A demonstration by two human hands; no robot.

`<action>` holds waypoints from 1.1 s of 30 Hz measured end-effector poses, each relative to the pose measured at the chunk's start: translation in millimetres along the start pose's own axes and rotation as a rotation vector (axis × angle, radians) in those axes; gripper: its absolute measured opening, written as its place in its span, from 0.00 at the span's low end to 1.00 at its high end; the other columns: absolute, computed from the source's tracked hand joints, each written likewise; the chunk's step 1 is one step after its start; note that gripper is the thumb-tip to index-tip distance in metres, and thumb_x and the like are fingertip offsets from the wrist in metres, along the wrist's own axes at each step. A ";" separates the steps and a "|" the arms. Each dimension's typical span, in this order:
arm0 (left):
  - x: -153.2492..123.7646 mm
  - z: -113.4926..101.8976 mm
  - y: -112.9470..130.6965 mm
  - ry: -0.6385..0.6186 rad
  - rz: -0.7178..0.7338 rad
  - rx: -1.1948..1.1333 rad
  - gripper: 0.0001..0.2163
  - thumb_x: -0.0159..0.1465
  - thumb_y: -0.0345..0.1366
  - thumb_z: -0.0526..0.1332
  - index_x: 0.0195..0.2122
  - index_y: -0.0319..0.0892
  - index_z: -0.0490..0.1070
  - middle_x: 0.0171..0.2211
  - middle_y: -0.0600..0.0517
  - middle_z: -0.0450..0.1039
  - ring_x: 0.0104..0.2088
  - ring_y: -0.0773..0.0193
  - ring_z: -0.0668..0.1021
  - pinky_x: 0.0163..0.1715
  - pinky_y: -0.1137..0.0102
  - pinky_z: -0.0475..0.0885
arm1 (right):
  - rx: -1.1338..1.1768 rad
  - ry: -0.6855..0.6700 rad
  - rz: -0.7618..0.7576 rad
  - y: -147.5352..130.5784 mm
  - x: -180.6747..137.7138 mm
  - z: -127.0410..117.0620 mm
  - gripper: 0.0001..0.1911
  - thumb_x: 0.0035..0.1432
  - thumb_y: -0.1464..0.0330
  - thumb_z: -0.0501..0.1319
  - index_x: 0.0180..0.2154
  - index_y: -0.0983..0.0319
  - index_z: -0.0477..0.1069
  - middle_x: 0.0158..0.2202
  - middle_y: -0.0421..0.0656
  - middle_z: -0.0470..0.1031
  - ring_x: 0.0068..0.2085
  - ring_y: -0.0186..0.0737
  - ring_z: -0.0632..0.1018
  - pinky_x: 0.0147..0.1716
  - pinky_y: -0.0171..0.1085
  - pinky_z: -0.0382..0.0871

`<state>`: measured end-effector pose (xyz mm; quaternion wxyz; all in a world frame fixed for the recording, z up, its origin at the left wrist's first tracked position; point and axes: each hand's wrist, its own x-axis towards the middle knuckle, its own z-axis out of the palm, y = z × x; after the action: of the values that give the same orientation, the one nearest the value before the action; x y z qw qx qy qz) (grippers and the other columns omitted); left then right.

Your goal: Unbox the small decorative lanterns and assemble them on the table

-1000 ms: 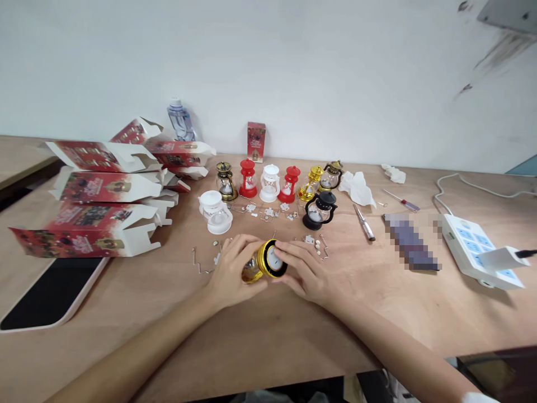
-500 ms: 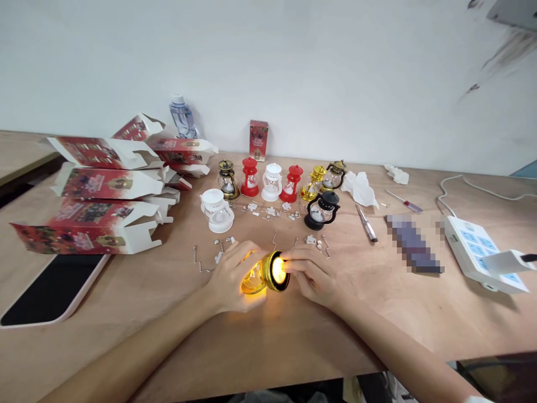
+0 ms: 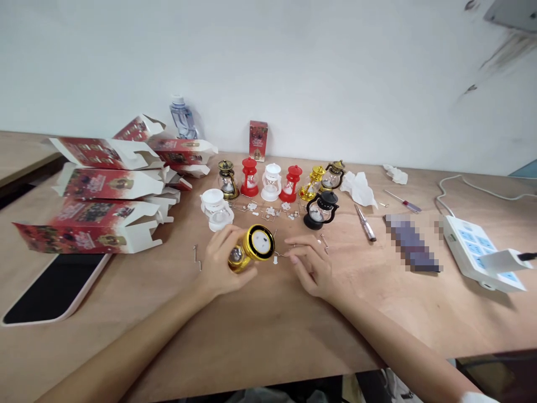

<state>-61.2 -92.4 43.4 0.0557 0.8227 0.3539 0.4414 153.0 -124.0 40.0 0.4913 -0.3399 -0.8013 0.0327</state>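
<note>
My left hand (image 3: 222, 258) is wrapped around a small gold lantern (image 3: 235, 256), tilted so that its round underside points toward me and to the right. In the black-ringed base sits a white disc (image 3: 262, 241) with small dark marks, unlit. My right hand (image 3: 309, 264) is apart from the lantern, just right of it, with loosely bent fingers and a gap between thumb and forefinger. Thin bent wires (image 3: 197, 257) and small metal pieces lie around both hands, partly hidden by them. Beyond stand a white lantern (image 3: 216, 210) and a black lantern (image 3: 321, 210).
Behind is a row of lanterns, including a red one (image 3: 249, 177). Opened red boxes (image 3: 98, 182) and a phone (image 3: 50, 288) lie left. To the right are crumpled tissue (image 3: 359, 189), a box cutter (image 3: 366, 224), a screwdriver (image 3: 403, 201) and a power strip (image 3: 474, 246).
The glow in the lantern has gone out. My left hand has raised and turned it so the base faces me more. My right hand has come away from the base.
</note>
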 end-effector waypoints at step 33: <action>0.0 3.0 -4.0 -0.021 0.051 0.159 0.16 0.52 0.33 0.61 0.43 0.42 0.66 0.37 0.49 0.73 0.38 0.57 0.75 0.37 0.65 0.63 | -0.439 -0.460 -0.233 15.7 -11.5 15.0 0.12 0.62 0.78 0.51 0.29 0.64 0.68 0.29 0.46 0.72 0.31 0.40 0.69 0.31 0.36 0.65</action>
<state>-61.0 -88.8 40.0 -0.0175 0.8379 0.3660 0.4045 152.2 -114.4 17.5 0.2132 -0.3274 -0.9125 -0.1209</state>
